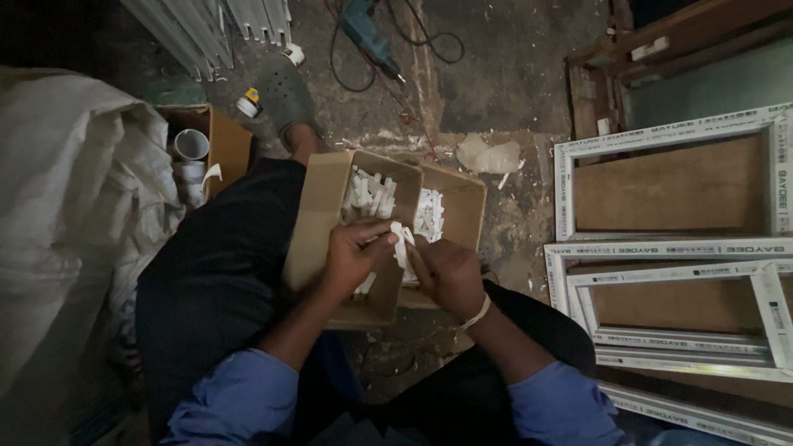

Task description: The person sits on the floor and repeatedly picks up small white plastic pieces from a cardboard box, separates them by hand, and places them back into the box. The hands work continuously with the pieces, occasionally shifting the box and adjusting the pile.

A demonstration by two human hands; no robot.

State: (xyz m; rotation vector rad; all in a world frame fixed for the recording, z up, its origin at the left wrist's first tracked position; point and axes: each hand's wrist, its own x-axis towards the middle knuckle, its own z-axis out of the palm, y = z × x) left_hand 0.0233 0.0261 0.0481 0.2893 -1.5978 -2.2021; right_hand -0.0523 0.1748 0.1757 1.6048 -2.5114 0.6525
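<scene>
While seated on the floor (512, 74) with two cardboard boxes across the lap, pinches a white plastic piece (402, 241) between both hands, just at 6 o'clock of the seam between the boxes. Closes the left hand (353, 254) round the near end of it, fingers curled tight, thumb on top. Wraps the right hand (446, 272) on the other end, fingers bent and shut on that same piece, a pale band (477, 314) at the wrist. Cannot tell whether one piece or two pressed together.

Shows more white pieces heaped in the left box (318, 223), toward its 12 o'clock end, with bare cardboard at the 6 o'clock end under the left hand. Shows a second heap in the right box (467, 206), at 12 o'clock from the right hand, covering only part of the bottom. Judging from both heaps, seems partway through: plenty of pieces in each box, neither box empty nor full, one piece in hand. Cannot sort a handled heap from an untouched one.

Round about, on the floor: a power drill (368, 33) with its cord at 12 o'clock, a green shoe (285, 95) at 11, a small open box (227, 140) with white cups at 10, a big white sack (58, 206) at 9, white window frames (669, 128) stacked at 3 o'clock, all well apart from the hands.
</scene>
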